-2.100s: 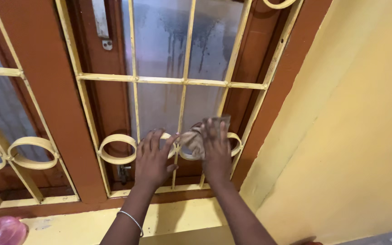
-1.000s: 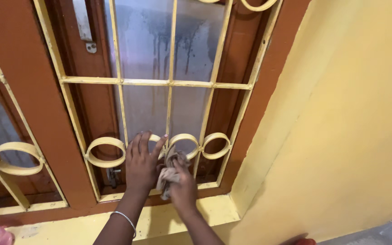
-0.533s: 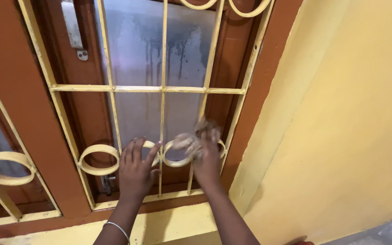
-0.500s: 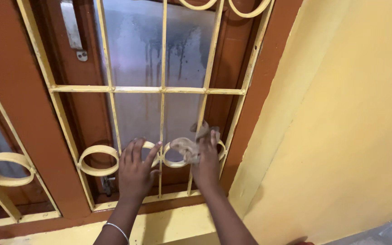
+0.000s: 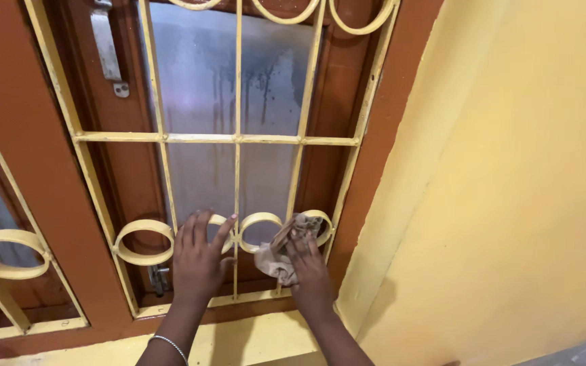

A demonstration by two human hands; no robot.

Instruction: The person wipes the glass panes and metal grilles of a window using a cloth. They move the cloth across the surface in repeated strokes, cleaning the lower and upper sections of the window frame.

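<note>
Head view, right hand (image 5: 310,271) grip clamped on beige cloth (image 5: 276,254), left hand (image 5: 198,261) spread flat against yellow grille (image 5: 239,139)

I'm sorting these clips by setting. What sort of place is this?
Probably a room in a home, at a window. A yellow metal grille with ring shapes fronts frosted glass in a brown wooden frame, beside a yellow wall. The right hand presses a cloth to the grille.

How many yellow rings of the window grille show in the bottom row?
5, one possibly partly hidden. Far-left ring in the neighbouring panel; one left of the left hand; one under its fingers; one beside the cloth; one behind the right hand.
</note>
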